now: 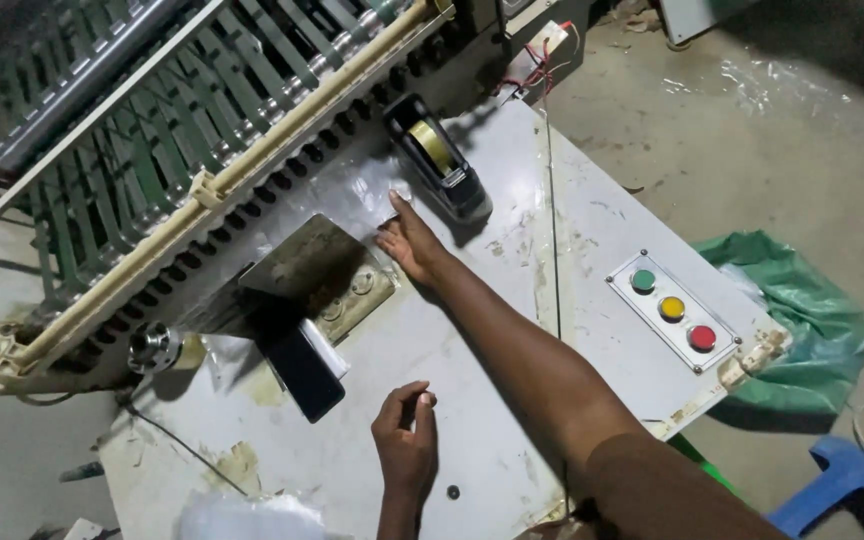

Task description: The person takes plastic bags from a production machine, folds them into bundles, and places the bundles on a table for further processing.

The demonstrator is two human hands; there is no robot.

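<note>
Now right hand (407, 238) flat, open, fingertips just beside tape dispenser (439, 160); left hand (407, 440) loosely curled, holding nothing visible.

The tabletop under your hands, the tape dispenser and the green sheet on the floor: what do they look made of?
The tabletop looks like painted sheet metal: flat grey-white surface, stained, with chipped rusty edges. The tape dispenser by the right hand seems to be black moulded plastic, slightly glossy, holding a yellowish roll. The green sheet is probably thin plastic film: crumpled, with shiny folds.
</note>
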